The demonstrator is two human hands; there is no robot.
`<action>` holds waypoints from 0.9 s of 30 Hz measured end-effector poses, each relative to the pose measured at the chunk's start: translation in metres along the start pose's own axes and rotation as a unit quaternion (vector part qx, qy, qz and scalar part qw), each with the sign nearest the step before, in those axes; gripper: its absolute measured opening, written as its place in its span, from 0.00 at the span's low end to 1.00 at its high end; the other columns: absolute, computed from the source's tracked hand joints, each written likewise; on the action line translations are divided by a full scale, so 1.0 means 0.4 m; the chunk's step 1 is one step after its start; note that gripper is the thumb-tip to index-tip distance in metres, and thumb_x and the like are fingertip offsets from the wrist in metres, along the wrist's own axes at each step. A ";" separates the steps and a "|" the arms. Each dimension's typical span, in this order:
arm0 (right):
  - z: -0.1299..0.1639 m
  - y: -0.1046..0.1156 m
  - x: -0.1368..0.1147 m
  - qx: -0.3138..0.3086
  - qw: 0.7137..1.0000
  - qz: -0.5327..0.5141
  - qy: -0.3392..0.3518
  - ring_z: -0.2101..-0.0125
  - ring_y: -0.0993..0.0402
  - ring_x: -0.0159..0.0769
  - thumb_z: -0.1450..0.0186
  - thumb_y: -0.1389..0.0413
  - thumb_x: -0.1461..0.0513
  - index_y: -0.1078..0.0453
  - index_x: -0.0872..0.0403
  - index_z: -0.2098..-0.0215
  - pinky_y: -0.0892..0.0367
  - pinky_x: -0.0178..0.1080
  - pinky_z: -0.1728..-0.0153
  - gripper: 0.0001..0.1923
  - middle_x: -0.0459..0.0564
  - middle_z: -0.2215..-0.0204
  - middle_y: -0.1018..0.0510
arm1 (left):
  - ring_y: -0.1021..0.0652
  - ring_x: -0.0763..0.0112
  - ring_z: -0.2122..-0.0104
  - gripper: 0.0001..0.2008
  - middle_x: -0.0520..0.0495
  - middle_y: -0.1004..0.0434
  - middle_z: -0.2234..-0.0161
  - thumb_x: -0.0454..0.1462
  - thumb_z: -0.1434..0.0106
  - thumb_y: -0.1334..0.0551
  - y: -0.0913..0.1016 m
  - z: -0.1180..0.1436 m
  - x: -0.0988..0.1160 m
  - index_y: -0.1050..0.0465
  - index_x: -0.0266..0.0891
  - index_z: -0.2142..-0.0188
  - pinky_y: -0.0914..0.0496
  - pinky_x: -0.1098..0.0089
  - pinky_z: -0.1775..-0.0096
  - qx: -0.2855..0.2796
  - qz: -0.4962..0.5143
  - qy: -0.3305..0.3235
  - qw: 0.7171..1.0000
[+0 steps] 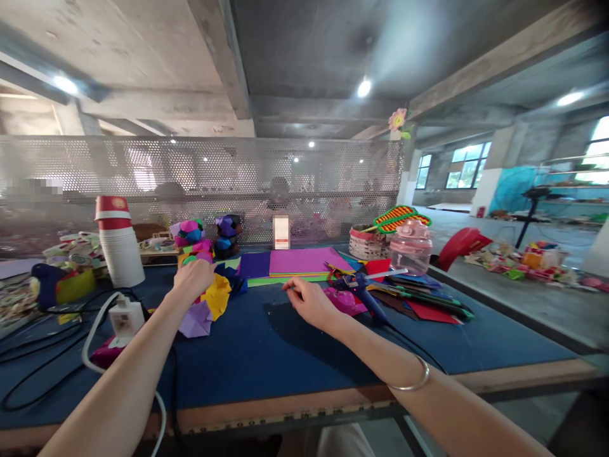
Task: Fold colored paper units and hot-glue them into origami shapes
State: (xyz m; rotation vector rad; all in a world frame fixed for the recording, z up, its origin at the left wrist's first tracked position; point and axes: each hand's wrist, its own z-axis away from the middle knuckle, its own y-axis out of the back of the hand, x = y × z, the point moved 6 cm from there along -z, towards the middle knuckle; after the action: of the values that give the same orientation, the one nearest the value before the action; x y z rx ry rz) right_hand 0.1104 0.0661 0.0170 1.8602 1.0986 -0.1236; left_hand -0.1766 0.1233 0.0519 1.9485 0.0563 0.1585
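1. Head view: left hand (194,277) stretched forward over the blue bench (266,355), fingers curled around a cluster of folded paper shapes (209,301) in yellow, purple and pink, gripping it from above.
2. Cluster resting on the bench left of centre, just in front of a row of finished paper balls (190,231).
3. Right hand (311,304) lying low on the bench near the centre, fingers bent and pinched on something small at the fingertips; too small to tell what.
4. Thin silver bracelet (412,381) on the right wrist.
5. Just right of the right hand: a blue glue gun (364,292) lying on loose paper scraps, its dark cord trailing toward the near edge.
6. Behind the hands: flat stack of coloured sheets (302,261), purple on top, green edge below.
7. Further right: a clear pink bottle (410,247) standing upright, a round basket (364,244) beside it.
8. Far left: a tall stack of white paper cups (121,244) with a red band on top, upright.
9. Near left: a white power plug (126,317) with white and black cables looping across the bench.
10. Metal mesh screen (200,184) standing along the far edge of the bench.
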 end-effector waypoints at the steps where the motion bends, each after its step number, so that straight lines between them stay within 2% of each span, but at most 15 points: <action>1: 0.000 0.000 0.000 -0.001 1.000 0.001 -0.001 0.78 0.31 0.31 0.37 0.52 0.65 0.32 0.52 0.61 0.41 0.31 0.75 0.09 0.44 0.79 0.27 | 0.24 0.51 0.61 0.22 0.34 0.23 0.66 0.43 0.35 0.54 0.019 0.008 0.004 0.25 0.34 0.66 0.36 0.58 0.57 0.029 -0.003 -0.003 1.000; 4: 0.000 0.003 -0.002 0.000 1.000 0.002 -0.002 0.75 0.29 0.32 0.37 0.52 0.66 0.32 0.53 0.61 0.40 0.31 0.73 0.09 0.45 0.77 0.26 | 0.25 0.53 0.60 0.21 0.35 0.24 0.64 0.42 0.35 0.55 0.070 0.037 0.021 0.26 0.35 0.66 0.35 0.61 0.60 0.100 -0.007 0.004 0.995; 6: 0.001 0.005 -0.003 -0.002 1.000 0.000 0.001 0.73 0.28 0.32 0.38 0.52 0.67 0.32 0.53 0.61 0.38 0.32 0.71 0.10 0.46 0.75 0.25 | 0.26 0.57 0.60 0.19 0.38 0.25 0.61 0.40 0.35 0.54 0.112 0.059 0.046 0.26 0.36 0.68 0.35 0.64 0.61 0.193 0.015 -0.024 0.981; 8: 0.002 0.004 -0.003 -0.009 1.000 -0.001 0.006 0.71 0.28 0.33 0.39 0.53 0.68 0.32 0.54 0.62 0.37 0.32 0.69 0.11 0.46 0.74 0.24 | 0.26 0.62 0.60 0.17 0.42 0.24 0.59 0.39 0.36 0.52 0.129 0.071 0.073 0.26 0.36 0.66 0.35 0.68 0.61 0.225 0.067 -0.068 0.970; 10: 0.003 0.002 -0.002 -0.016 1.000 -0.002 0.010 0.71 0.27 0.33 0.39 0.53 0.69 0.32 0.54 0.62 0.37 0.33 0.69 0.11 0.46 0.73 0.24 | 0.26 0.65 0.62 0.14 0.45 0.24 0.60 0.38 0.38 0.50 0.123 0.068 0.095 0.25 0.37 0.64 0.35 0.70 0.61 0.201 0.108 -0.103 0.968; 14: 0.004 0.004 -0.002 -0.016 1.000 0.000 0.011 0.71 0.27 0.33 0.38 0.54 0.70 0.31 0.54 0.61 0.37 0.34 0.69 0.13 0.47 0.73 0.23 | 0.24 0.63 0.63 0.12 0.46 0.22 0.64 0.35 0.44 0.45 0.059 0.045 0.102 0.25 0.40 0.63 0.35 0.70 0.64 0.077 0.116 -0.090 0.986; 16: 0.004 0.005 -0.004 -0.014 1.000 0.002 0.011 0.71 0.27 0.33 0.38 0.54 0.70 0.31 0.54 0.61 0.36 0.34 0.68 0.13 0.48 0.72 0.23 | 0.24 0.61 0.61 0.19 0.45 0.22 0.62 0.31 0.47 0.45 0.026 0.040 0.100 0.28 0.40 0.56 0.35 0.69 0.64 0.034 0.103 -0.088 0.990; 18: 0.004 0.004 -0.007 -0.015 1.000 0.003 0.014 0.71 0.27 0.33 0.39 0.54 0.70 0.31 0.54 0.61 0.36 0.34 0.68 0.13 0.48 0.72 0.23 | 0.24 0.59 0.58 0.28 0.43 0.23 0.58 0.29 0.50 0.46 -0.006 0.038 0.098 0.33 0.39 0.47 0.34 0.69 0.64 -0.002 0.078 -0.094 0.992; 20: 0.004 0.002 -0.007 -0.016 1.000 0.005 0.014 0.70 0.27 0.34 0.39 0.53 0.71 0.30 0.54 0.62 0.35 0.34 0.67 0.13 0.48 0.72 0.23 | 0.26 0.57 0.53 0.33 0.41 0.25 0.52 0.28 0.50 0.47 -0.037 0.036 0.098 0.38 0.40 0.42 0.34 0.69 0.61 -0.039 0.056 -0.110 0.992; 24: 0.003 -0.003 -0.004 -0.023 1.000 0.011 0.013 0.69 0.26 0.34 0.40 0.52 0.71 0.30 0.54 0.63 0.35 0.34 0.67 0.13 0.48 0.71 0.23 | 0.31 0.56 0.46 0.31 0.41 0.31 0.45 0.28 0.49 0.46 -0.074 0.028 0.102 0.35 0.41 0.44 0.35 0.68 0.53 -0.077 0.027 -0.148 0.986; 27: 0.002 -0.005 -0.001 -0.024 1.000 0.012 0.012 0.69 0.26 0.34 0.41 0.52 0.71 0.30 0.54 0.63 0.35 0.34 0.67 0.12 0.49 0.70 0.22 | 0.28 0.56 0.50 0.21 0.42 0.27 0.49 0.33 0.46 0.43 -0.073 0.021 0.105 0.28 0.41 0.52 0.35 0.67 0.53 -0.068 0.035 -0.149 0.986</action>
State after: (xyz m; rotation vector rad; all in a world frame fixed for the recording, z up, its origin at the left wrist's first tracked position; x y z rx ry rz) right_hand 0.1089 0.0655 0.0153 1.8343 1.0871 -0.0605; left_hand -0.1328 0.1313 0.0251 1.8197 -0.2144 -0.0823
